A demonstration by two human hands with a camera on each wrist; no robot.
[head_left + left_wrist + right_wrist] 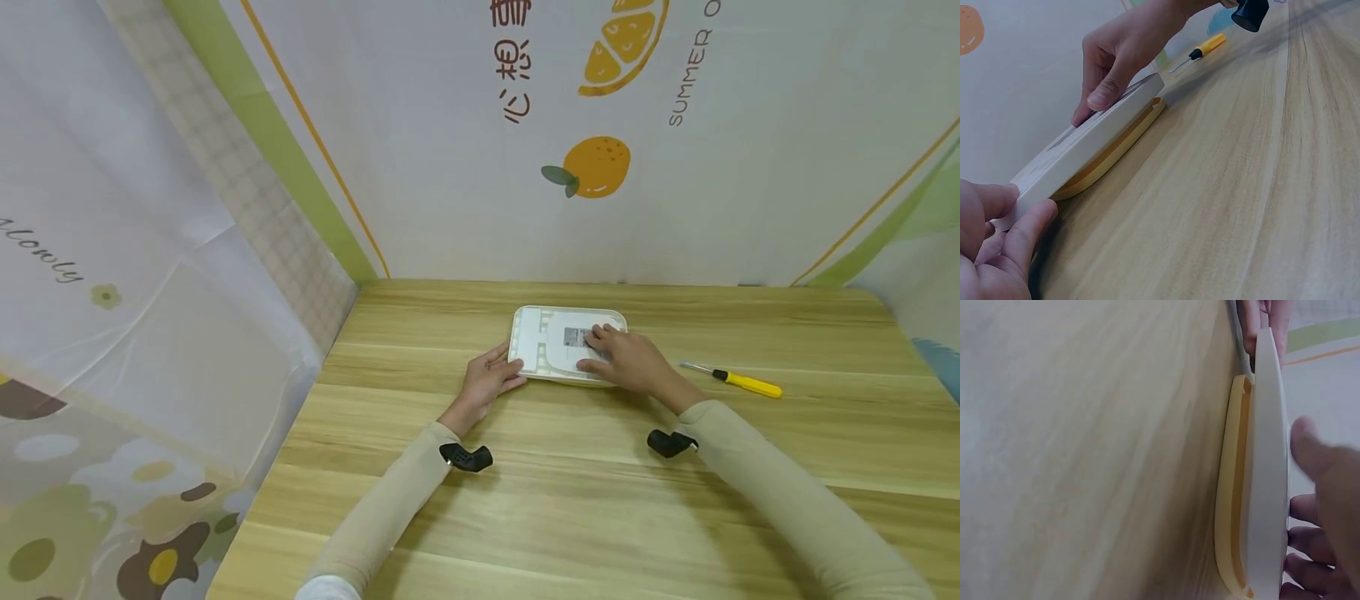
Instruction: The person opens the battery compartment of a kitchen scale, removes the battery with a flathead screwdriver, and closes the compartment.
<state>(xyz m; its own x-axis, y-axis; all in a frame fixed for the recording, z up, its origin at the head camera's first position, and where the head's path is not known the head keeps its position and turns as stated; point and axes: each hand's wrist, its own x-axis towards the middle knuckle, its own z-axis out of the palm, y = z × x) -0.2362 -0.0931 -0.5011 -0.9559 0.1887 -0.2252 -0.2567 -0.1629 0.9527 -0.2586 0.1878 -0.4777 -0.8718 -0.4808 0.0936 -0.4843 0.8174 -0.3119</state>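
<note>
A white, shallow plastic device [531,337] with rounded corners lies underside up, a printed label [572,337] on its raised middle panel. Beneath it, a yellow part [1229,506] shows along the side, against the table. My left hand [486,382] pinches the device's left end, thumb on top and fingers underneath. From the right, my right hand [633,360] rests its fingertips on the upturned panel beside the label, covering part of the device's right end. In the right wrist view, the right thumb is lifted a little off the surface.
A screwdriver [752,384] with a yellow handle lies on the wooden table [570,483], right of the device. A printed cloth [465,200] hangs behind the table's far edge. More patterned cloth [150,333] hangs on the left.
</note>
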